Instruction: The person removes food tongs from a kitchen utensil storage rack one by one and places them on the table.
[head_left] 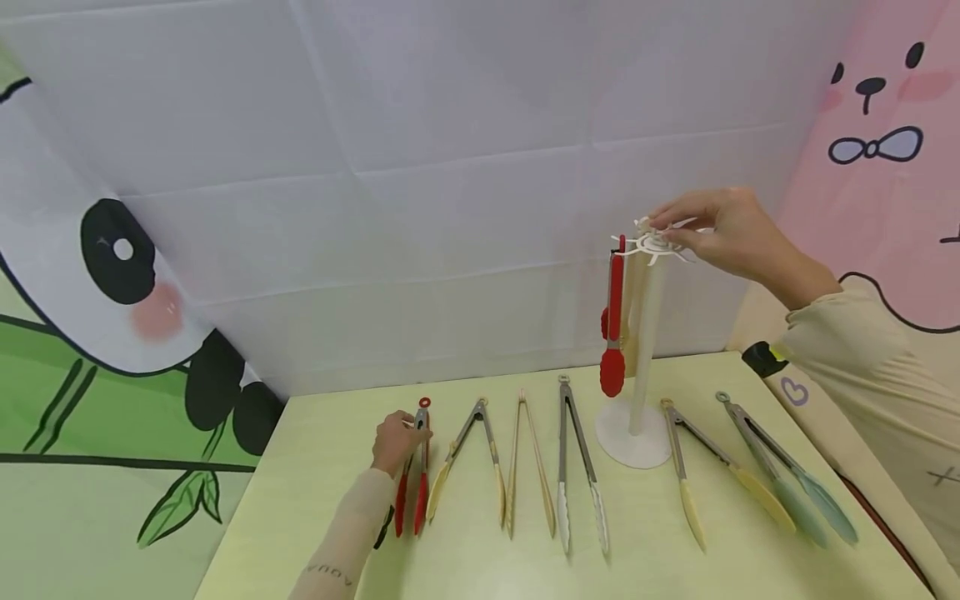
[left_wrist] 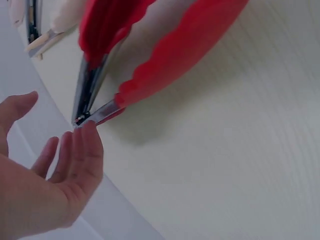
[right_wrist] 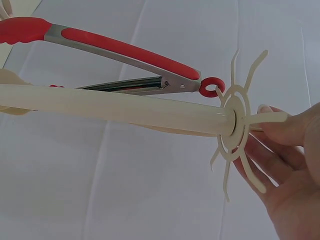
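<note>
My right hand point(head_left: 731, 229) pinches the top of a white stand with a ring of hooks point(head_left: 654, 243); in the right wrist view thumb and fingers sit behind the hook ring point(right_wrist: 244, 131). Red tongs point(head_left: 613, 325) hang from one hook by their red loop point(right_wrist: 212, 87). Behind the post, a beige utensil point(head_left: 632, 333) hangs partly hidden. At the left of the table, my left hand point(head_left: 397, 442) is beside another pair of red tongs point(head_left: 422, 492). The left wrist view shows its fingers point(left_wrist: 90, 150) extended against the tongs' hinge end, thumb apart.
Standing between several tongs on the table, the stand has a round white base point(head_left: 626, 454). Left of it lie yellow tongs point(head_left: 495, 471), thin gold tongs point(head_left: 513, 467) and white-tipped tongs point(head_left: 562, 467); right of it, yellow tongs point(head_left: 678, 467) and teal tongs point(head_left: 821, 500).
</note>
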